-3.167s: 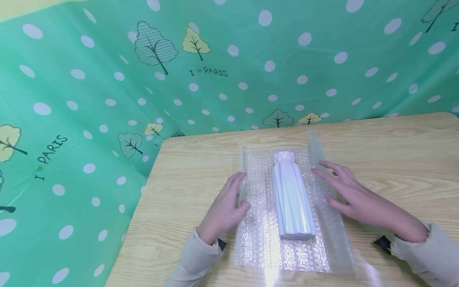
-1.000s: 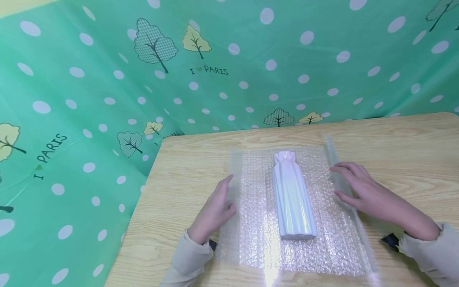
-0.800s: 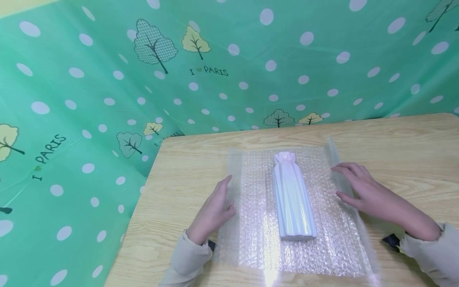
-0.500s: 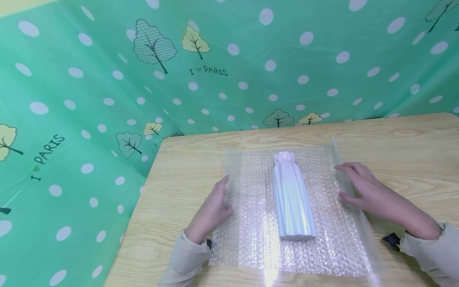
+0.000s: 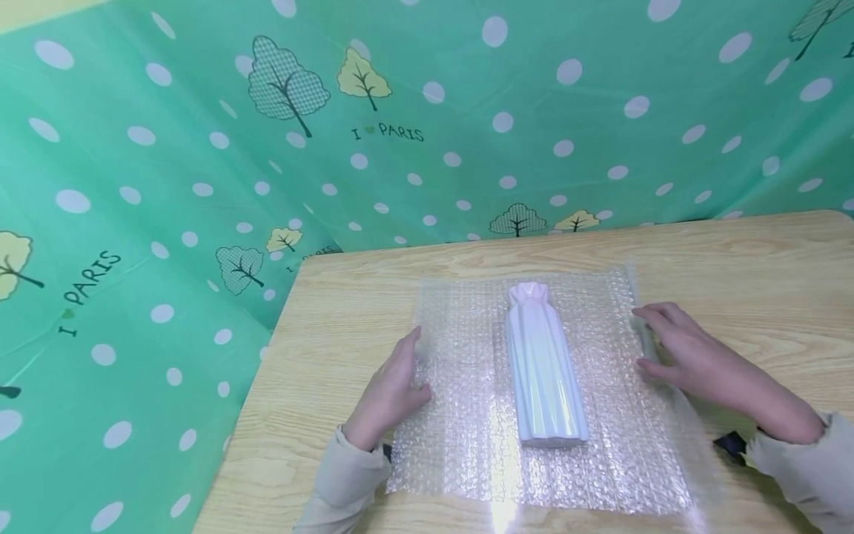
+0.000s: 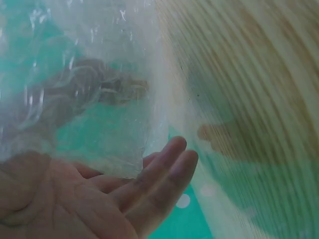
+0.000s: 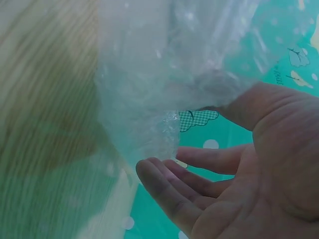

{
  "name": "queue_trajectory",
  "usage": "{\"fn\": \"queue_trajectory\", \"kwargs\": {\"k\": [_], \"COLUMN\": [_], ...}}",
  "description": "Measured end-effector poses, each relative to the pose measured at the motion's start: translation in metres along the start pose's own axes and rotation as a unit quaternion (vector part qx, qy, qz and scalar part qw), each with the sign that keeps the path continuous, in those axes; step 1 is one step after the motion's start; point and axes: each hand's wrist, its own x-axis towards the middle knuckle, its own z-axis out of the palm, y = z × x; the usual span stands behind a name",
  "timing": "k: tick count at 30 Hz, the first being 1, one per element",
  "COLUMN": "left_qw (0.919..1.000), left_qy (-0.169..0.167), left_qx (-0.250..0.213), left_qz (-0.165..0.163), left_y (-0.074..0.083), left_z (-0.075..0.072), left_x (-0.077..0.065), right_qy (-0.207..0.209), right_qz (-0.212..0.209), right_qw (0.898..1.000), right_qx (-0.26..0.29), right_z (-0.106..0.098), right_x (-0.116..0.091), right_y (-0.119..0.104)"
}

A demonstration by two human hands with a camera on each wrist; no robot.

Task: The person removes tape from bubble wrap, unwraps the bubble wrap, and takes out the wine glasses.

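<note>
A glossy fluted vase (image 5: 545,371), pink at its narrow neck and pale blue below, lies on its side on a sheet of bubble wrap (image 5: 460,415). At the sheet's left edge is my left hand (image 5: 390,393), fingers fairly straight and thumb apart from them; the left wrist view shows the wrap's edge (image 6: 124,144) against the palm and fingers. My right hand (image 5: 694,356) is at the opposite edge, which stands slightly raised. In the right wrist view the wrap (image 7: 144,99) passes between the thumb and the extended fingers, without a visible pinch.
The wrap lies on a light wood-grain table (image 5: 320,326). Behind and to the left hangs a green cloth (image 5: 414,178) with white dots and printed trees. A bright light reflection falls near the wrap's front edge.
Both hands have moved outward, left and right, and the wrap's side flaps have gone down from raised to nearly flat. The vase has stayed where it was.
</note>
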Motion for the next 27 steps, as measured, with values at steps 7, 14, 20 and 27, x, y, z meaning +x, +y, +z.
{"fn": "queue_trajectory", "kwargs": {"k": [7, 14, 20, 27], "left_qw": [0.9999, 0.9998, 0.9994, 0.9993], "left_qy": [0.003, 0.003, -0.002, -0.003], "left_qx": [0.0, 0.002, -0.004, 0.006], "left_qz": [-0.013, -0.019, -0.033, -0.038], "left_y": [-0.002, -0.003, -0.003, -0.004], "left_z": [0.0, -0.001, -0.002, -0.002], "left_x": [-0.001, 0.0, -0.001, 0.001], "right_qy": [-0.013, -0.03, -0.045, -0.077], "right_qz": [0.005, 0.02, 0.041, 0.071], "right_qw": [1.0, 0.999, 0.998, 0.994], "right_qx": [-0.007, -0.01, -0.004, -0.009], "right_z": [-0.004, -0.009, -0.013, -0.02], "right_x": [0.0, -0.002, -0.002, -0.003], "right_y": [0.001, 0.006, 0.012, 0.021]}}
